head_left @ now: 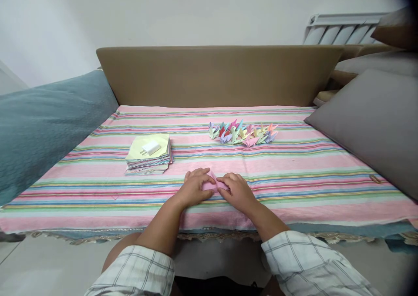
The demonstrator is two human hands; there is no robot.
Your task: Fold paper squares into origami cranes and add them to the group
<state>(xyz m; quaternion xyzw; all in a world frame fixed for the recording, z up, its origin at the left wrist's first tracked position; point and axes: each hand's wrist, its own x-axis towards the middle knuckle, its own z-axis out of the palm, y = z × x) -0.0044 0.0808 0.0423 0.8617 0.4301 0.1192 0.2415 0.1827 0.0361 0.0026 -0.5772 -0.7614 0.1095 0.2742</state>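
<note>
Most of the small folded pink paper point(213, 183) is hidden under the fingers, so its fold shape cannot be read. The left hand point(195, 186) lies curled over it, fingertips pressing down on its left part; the right hand point(237, 190) presses the right part likewise. The paper rests on the pink striped cloth point(294, 174). At 10 o'clock sits a stack of pastel square sheets point(149, 161) topped by a white plug adapter point(151, 147); at 1 o'clock, a heap of multicoloured folded paper cranes point(243, 133).

Paper stack point(148, 161) under white charger point(151, 147); folded cranes point(243, 133) beyond.
</note>
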